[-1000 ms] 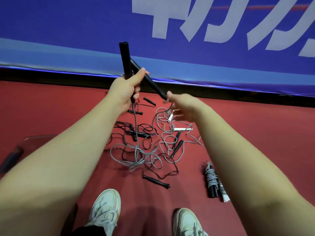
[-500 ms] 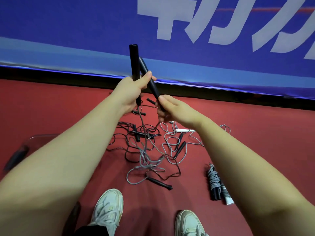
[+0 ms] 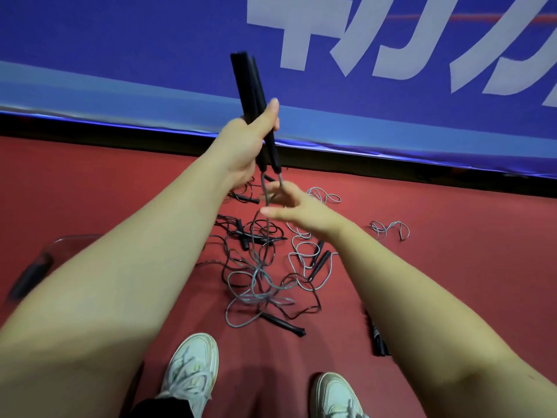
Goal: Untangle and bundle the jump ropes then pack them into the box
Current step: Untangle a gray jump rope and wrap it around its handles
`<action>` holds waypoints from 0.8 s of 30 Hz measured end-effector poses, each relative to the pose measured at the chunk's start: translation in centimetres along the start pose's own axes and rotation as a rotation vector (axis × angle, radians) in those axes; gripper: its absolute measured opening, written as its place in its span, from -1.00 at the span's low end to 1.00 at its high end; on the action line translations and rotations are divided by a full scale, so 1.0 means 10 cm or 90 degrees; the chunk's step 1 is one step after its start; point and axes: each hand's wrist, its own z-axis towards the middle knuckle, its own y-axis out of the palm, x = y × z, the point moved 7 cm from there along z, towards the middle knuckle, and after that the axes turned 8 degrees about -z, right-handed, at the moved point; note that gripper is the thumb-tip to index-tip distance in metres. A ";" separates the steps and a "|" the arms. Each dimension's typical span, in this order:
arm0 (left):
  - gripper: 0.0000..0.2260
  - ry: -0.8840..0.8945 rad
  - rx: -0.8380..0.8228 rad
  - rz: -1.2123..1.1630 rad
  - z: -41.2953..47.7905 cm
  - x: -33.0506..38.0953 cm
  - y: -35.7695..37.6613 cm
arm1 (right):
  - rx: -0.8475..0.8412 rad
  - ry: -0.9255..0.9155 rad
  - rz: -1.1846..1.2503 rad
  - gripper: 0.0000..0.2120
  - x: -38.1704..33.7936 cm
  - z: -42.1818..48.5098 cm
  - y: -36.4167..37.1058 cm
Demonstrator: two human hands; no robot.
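1 wound bundle (image 3: 378, 339) lies finished beside the tangled ropes (image 3: 319, 260) on the red floor (image 3: 452, 282), so I judge most untangling and boxing remains. 2 matte black cylindrical handles (image 3: 251, 95) sit clenched in the left hand (image 3: 241, 149), thin grey cord (image 3: 254, 276) trailing down; blur hides whether the right hand (image 3: 301, 212) pinches it.

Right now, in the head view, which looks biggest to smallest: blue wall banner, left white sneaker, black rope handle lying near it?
1. Blue wall banner
2. Left white sneaker, though closeness to the camera enlarges it
3. Black rope handle
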 end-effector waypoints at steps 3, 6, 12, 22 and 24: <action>-0.66 0.002 -0.030 -0.101 -0.02 0.13 0.18 | -0.079 0.048 0.046 -0.61 0.22 0.04 0.32; -0.67 -0.012 -0.028 -0.186 -0.01 0.16 0.17 | 0.011 0.070 -0.143 -0.82 0.39 0.12 0.22; -0.65 0.045 0.184 -0.190 0.23 0.40 -0.67 | 0.267 0.338 -0.386 -0.80 1.40 -0.38 -0.89; -0.88 -0.062 0.006 0.430 -0.10 -0.57 -0.39 | 0.302 0.140 -0.305 -0.86 0.63 -0.30 -0.96; -0.89 -0.111 -0.077 0.342 -0.16 -0.83 -0.15 | 0.242 0.061 -0.308 -0.97 0.35 -0.20 -0.80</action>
